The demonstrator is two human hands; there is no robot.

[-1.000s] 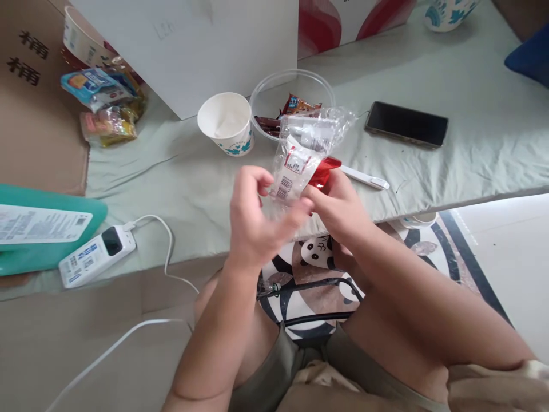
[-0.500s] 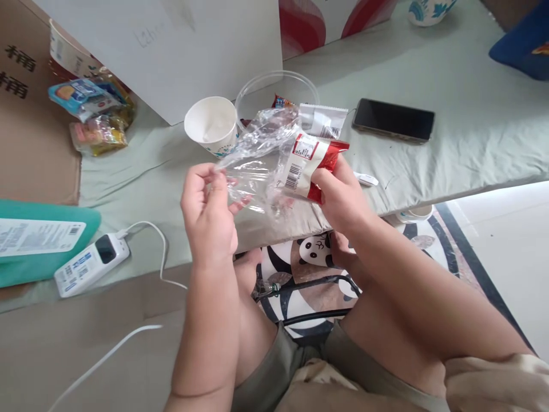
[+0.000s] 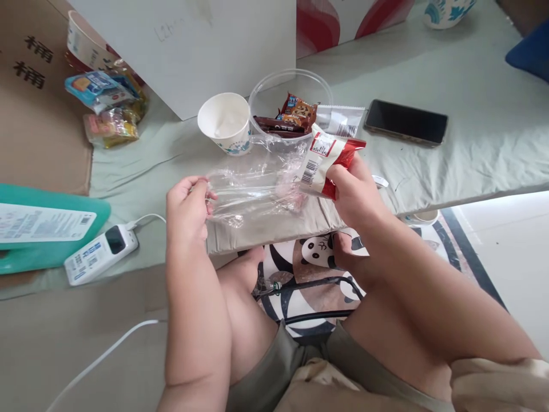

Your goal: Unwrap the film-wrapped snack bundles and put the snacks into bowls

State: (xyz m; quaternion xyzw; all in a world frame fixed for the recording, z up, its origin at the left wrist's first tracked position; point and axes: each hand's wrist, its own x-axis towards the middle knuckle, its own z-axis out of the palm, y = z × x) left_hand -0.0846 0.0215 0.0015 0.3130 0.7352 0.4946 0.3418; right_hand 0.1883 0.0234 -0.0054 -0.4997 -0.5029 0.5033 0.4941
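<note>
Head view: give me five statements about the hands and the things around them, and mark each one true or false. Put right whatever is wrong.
1. The left hand pinches the clear wrap. True.
2. The right hand holds the phone. False: it holds the red and white packet.
3. The cup next to the bowl stands upright. True.
4. The phone lies inside the bowl. False: it lies on the cloth, to the right of the bowl.
5. Brown packets lie in the bowl. True.
</note>
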